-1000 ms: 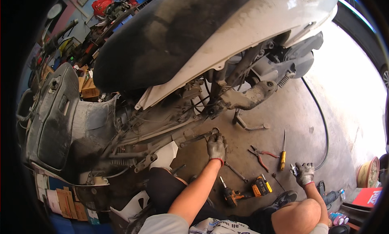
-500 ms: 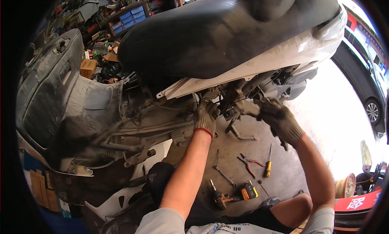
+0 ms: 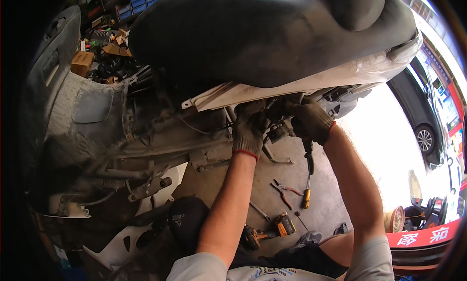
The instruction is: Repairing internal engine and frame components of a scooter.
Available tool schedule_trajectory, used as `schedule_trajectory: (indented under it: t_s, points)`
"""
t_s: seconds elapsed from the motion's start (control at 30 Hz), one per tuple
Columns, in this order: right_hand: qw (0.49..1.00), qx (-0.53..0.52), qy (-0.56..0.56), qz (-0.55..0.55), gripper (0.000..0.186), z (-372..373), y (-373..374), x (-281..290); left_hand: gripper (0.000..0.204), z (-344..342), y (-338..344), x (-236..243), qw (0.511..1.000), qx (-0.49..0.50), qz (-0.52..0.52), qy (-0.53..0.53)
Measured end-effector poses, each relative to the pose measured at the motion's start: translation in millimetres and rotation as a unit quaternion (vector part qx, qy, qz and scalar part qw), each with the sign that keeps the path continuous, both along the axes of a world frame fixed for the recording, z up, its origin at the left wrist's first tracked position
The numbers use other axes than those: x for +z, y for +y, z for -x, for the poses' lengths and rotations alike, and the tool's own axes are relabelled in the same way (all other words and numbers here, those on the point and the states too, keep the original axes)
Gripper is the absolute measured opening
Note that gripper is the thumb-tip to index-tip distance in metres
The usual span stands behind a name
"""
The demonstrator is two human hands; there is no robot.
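Both my hands wear grey knit work gloves with red cuffs, under the white side panel (image 3: 292, 84) of a scooter whose black seat (image 3: 243, 38) is above. My left hand (image 3: 249, 132) reaches up among the dark mechanical parts; its fingers are bent, and what they grip is hidden. Just to its right, my right hand (image 3: 311, 120) is closed beside the same parts. A dark-handled tool (image 3: 308, 152) sticks out below that palm; its working end is hidden. A metal stand leg (image 3: 277, 159) shows below the hands.
On the concrete floor lie red-handled pliers (image 3: 284, 191), a yellow-handled screwdriver (image 3: 307, 198), a wrench (image 3: 260, 210) and an orange-black cordless drill (image 3: 255, 236). The scooter's exposed frame (image 3: 160, 149) stretches left. A cardboard box (image 3: 82, 62) sits behind; a dark car (image 3: 413, 103) stands outside.
My right hand has moved left and in under the panel, closer to my left hand. The left hand stays at the parts. The whole view has shifted, with the scooter filling more of it.
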State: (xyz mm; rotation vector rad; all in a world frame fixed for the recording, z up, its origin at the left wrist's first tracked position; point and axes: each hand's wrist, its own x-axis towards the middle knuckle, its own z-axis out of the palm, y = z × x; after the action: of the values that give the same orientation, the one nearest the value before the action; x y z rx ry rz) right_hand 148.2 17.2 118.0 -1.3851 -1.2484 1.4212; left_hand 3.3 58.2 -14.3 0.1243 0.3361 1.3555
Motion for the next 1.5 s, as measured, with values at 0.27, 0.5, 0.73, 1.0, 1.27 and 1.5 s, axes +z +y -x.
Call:
schedule_trajectory:
  t_s: [0.27, 0.5, 0.73, 1.0, 1.27, 1.5]
  points:
    - [0.999, 0.026, -0.009, 0.017, 0.018, -8, 13, -23, 0.02, -1, 4, -1, 0.999, -0.001, -0.041, 0.004]
    - [0.999, -0.011, 0.035, -0.008, 0.021, 3, 7, -26, 0.019, 1, 1, 2, 1.0, 0.0, -0.023, 0.01]
    - [0.997, -0.016, 0.075, 0.015, 0.022, 3, 9, -32, 0.019, 1, 0, 8, 0.998, -0.006, -0.024, 0.057]
    - [0.995, -0.03, 0.096, 0.016, 0.018, 2, 14, -43, 0.016, 1, -1, 14, 0.998, -0.015, -0.026, 0.053]
    - [0.997, -0.031, 0.07, 0.005, 0.019, 6, 11, -37, 0.02, 2, 0, 10, 0.999, -0.019, -0.001, 0.026]
    - [0.997, -0.032, 0.064, 0.005, 0.019, 5, 10, -37, 0.024, 2, 3, 7, 0.999, -0.033, -0.027, 0.035]
